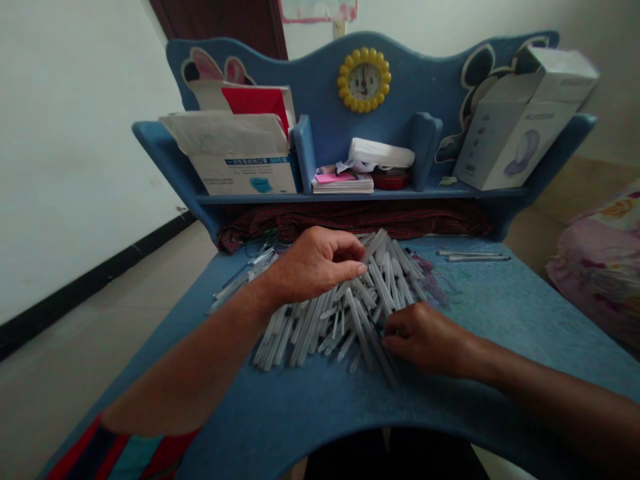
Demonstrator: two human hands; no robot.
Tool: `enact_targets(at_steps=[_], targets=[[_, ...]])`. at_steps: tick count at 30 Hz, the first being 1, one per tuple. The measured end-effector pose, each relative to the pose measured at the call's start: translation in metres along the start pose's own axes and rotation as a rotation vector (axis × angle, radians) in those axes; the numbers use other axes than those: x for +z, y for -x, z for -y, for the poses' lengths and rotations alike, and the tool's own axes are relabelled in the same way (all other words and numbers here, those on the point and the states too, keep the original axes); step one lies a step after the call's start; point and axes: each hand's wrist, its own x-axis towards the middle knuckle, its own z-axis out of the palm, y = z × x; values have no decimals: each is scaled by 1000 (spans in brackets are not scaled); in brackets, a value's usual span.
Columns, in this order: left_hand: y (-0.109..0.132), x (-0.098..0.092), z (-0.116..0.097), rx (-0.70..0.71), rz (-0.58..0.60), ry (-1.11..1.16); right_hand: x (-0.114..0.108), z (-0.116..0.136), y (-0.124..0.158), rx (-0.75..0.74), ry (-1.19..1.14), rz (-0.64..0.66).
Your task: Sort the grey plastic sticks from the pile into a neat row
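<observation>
A loose heap of clear, whitish plastic pen barrels lies on the blue desk, pointing in many directions. Over the top of the heap is my left hand, its fingers curled toward the thumb around the lower end of one slanted pen barrel. My right hand rests low at the heap's right edge. Its fingers are bent and pressed together beside the barrels, and what they grip, if anything, is hidden. Thinner sticks, perhaps refills, lie left of the heap behind my left forearm.
Several slim pen-like sticks lie at the desk's back right. Behind, a checked cloth runs beneath a shelf that holds a mask box, papers, a red round case and a white carton.
</observation>
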Motion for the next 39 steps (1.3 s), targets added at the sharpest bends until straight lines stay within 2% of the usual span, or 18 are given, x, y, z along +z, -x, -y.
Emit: enact_targets(at_steps=[6, 11, 13, 17, 20, 23, 27, 39], targets=[[0, 1, 1, 38, 3, -74, 8, 1, -7, 165, -124, 116], [0, -2, 5, 119, -29, -235, -1, -7, -6, 176, -150, 119], [-1, -5, 9, 171, -33, -337, -10, -8, -1, 134, -69, 63], [-2, -11, 15, 232, -46, -544, -30, -11, 12, 12, 247, -161], [-1, -12, 17, 227, -43, -664, -41, -15, 24, 7, 428, -291], [0, -10, 16, 198, -40, -738, -48, -19, 32, 15, 524, -357], [0, -6, 13, 191, -20, -785, -52, -21, 34, 17, 634, -401], [1, 1, 5, 189, 33, -876, -54, -14, 30, 8, 871, -385]])
